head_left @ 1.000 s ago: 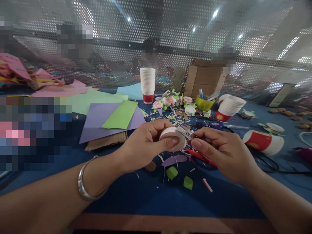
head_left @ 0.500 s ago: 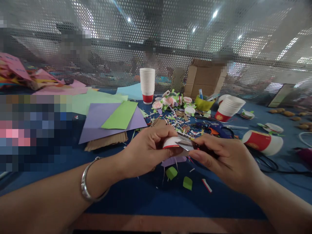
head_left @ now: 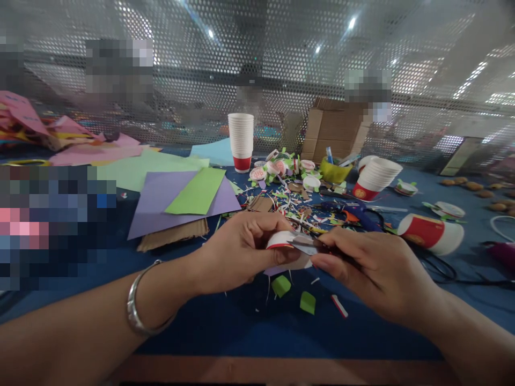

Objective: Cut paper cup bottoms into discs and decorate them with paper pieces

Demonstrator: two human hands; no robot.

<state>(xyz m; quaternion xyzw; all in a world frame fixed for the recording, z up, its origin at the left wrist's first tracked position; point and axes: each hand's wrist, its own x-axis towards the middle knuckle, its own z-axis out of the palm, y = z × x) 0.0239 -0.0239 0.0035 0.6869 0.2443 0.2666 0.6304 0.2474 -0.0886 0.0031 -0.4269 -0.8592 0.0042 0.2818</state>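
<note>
My left hand (head_left: 237, 251) pinches a cut-down paper cup base (head_left: 278, 238), white with a red edge, between thumb and fingers. A pair of scissors (head_left: 306, 245) is in my right hand (head_left: 374, 268); the metal blades lie against the cup piece, and my fingers hide the handles. On the table just below the hands are two small green paper pieces (head_left: 308, 303) and a red-and-white paper strip (head_left: 339, 306). Part of a purple paper scrap (head_left: 273, 271) shows under the cup piece.
Scraps (head_left: 289, 201) litter the middle of the blue table. Behind stand stacked cups (head_left: 241, 136), finished-looking paper turtles (head_left: 277, 167) and a yellow holder (head_left: 335, 171). A glue gun (head_left: 364, 215) and a tipped cup (head_left: 430, 234) lie right; purple paper (head_left: 151, 206) lies left.
The scissor blades, spread apart before, now look closer together at the cup piece. Both hands keep their grip and nearly the same place. The whole view has shifted slightly.
</note>
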